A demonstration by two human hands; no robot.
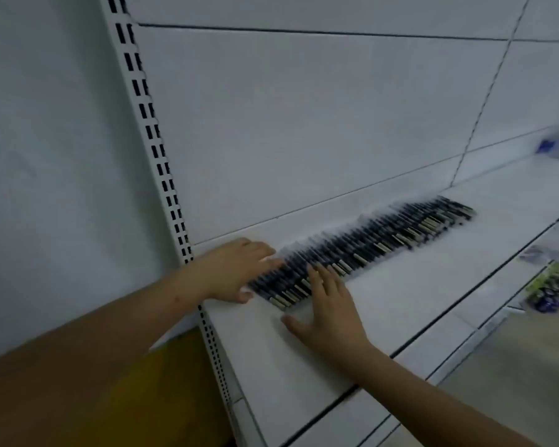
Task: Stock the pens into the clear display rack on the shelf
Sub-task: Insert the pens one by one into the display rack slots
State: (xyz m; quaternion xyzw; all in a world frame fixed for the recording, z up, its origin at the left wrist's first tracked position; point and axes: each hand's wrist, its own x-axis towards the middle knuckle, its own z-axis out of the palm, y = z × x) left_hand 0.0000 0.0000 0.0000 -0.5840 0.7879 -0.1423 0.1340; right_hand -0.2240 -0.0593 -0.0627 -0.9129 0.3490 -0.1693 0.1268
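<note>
A long row of dark pens (362,243) lay side by side in the clear display rack (333,232) on the white shelf (304,359), running from the near left end away toward the far right, close to the back panel (304,124). The rack itself was hard to make out (only a pale, blurred edge showed behind the pens). The pens had dark barrels and pale ends facing the front of the shelf.

The left hand (236,272) lay at the near end of the row, fingers straight and together, their tips touching the first pens, thumb down on the shelf. It gripped nothing. The right hand (329,304) rested flat in front of the row, fingers spread and extended onto the pale pen ends, thumb stretched out to the side on the shelf; it too held nothing.

A slotted white upright (149,130) rose at the left of the shelf. Farther right, a blurred blue item (546,145) sat on the shelf, and small packaged goods (552,291) showed on a lower level, too blurred to identify.
</note>
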